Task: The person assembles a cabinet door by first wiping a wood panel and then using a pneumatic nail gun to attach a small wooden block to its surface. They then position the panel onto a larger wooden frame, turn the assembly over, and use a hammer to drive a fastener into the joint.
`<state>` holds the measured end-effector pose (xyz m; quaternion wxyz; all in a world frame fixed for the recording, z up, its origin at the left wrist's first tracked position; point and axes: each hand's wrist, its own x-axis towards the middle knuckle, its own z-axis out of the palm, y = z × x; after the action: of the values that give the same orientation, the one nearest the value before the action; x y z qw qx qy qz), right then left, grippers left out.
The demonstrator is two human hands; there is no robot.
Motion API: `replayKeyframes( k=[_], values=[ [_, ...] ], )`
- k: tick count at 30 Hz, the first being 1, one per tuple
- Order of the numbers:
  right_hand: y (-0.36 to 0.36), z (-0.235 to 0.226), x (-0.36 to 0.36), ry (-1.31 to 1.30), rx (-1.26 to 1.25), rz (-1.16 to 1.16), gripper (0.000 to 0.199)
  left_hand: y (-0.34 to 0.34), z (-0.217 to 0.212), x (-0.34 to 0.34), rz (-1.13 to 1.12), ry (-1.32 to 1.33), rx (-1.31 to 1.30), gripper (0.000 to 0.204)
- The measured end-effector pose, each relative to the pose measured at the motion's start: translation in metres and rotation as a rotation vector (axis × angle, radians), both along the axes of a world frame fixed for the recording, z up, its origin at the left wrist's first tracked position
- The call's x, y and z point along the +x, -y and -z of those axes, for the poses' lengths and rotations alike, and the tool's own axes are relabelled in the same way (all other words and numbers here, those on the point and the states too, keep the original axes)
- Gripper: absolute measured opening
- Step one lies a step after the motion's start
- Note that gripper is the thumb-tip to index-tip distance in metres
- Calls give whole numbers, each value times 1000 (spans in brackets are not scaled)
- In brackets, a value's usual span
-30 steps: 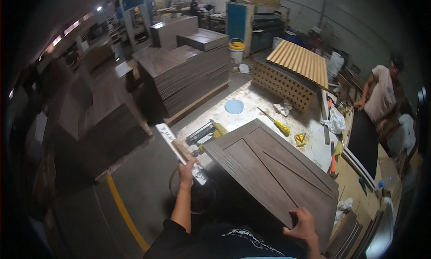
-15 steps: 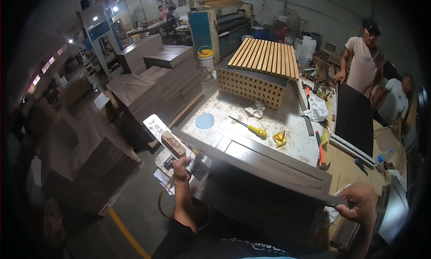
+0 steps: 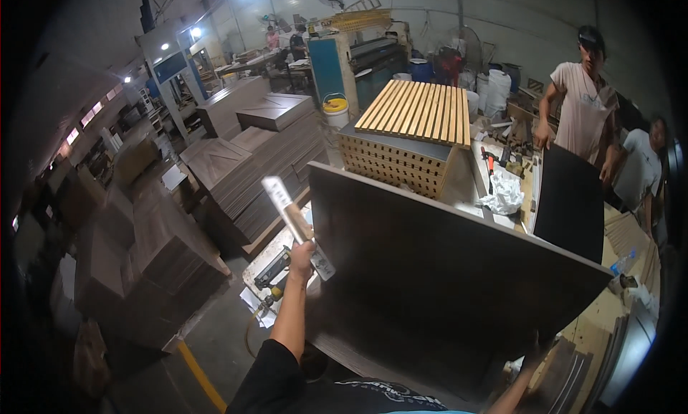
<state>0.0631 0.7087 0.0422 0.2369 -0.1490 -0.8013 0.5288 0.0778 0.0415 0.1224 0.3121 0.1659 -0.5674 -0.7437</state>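
My left hand (image 3: 302, 260) is closed round a long white bar with handwriting on it (image 3: 278, 194) and a brown wooden block along its middle. Just right of it, a large dark panel (image 3: 437, 278) stands tilted up on edge, its plain dark face toward me. At the panel's lower right, my right hand (image 3: 534, 353) is against that face; its fingers are lost in shadow and blur. Near my left wrist, a nail gun (image 3: 272, 269) lies on a white worktop (image 3: 259, 265). The panel hides most of the worktop behind it.
Beyond the panel sits a slatted wooden panel (image 3: 419, 113) on a stack of perforated boards (image 3: 390, 159). Stacked brown panels (image 3: 269, 174) stand to the left. At right, a co-worker (image 3: 584, 102) holds a black panel (image 3: 570, 202); another person (image 3: 638, 159) is beside them.
The dark panel has swung up from a low tilt to nearly upright, covering the screwdriver and worktop. My right hand has moved down and left. My left hand still grips the white bar.
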Motion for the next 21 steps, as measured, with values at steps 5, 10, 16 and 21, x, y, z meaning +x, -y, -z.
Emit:
replayKeyframes(
  k=[5,10,16,21],
  values=[
    [6,-19,33,248,287,128,77,9,-6,30,-50,197,-74,28],
    [43,-22,75,290,172,36,67,17,24,56,-28,347,-146,28],
    [37,-5,100,423,165,-22,73,14,15,68,10,460,-274,37],
    [45,-2,122,505,510,4,73,-20,-16,58,49,792,-837,40]
  ],
)
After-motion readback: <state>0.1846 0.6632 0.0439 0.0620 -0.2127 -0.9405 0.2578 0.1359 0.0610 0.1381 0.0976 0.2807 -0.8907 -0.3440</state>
